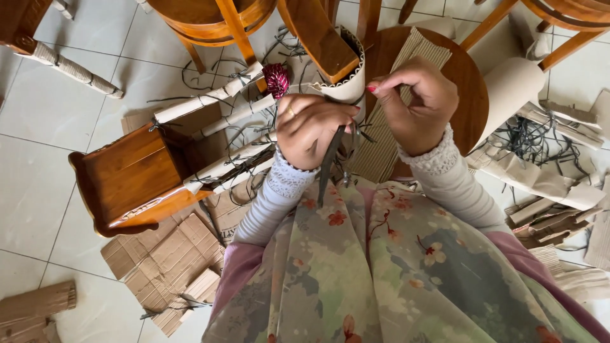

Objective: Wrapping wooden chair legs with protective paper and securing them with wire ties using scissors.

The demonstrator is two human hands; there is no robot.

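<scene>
My left hand [311, 127] is closed around a dark strap or blade-like tool [328, 166] that hangs down toward my floral apron. My right hand [419, 101] pinches something thin just right of it; what it pinches is too small to tell. Both hands work at a wooden furniture leg [318, 35] wrapped in corrugated cardboard [351, 82]. Beneath them lies a round wooden seat [467, 82] with a strip of corrugated cardboard [387, 121] across it.
A wooden chair [133, 178] lies on its side at left, its legs wrapped in cardboard rolls [210, 95] tied with dark straps. Flat cardboard pieces [165, 260] and more rolls [546, 184] litter the tiled floor. Other chairs [210, 19] stand at the top.
</scene>
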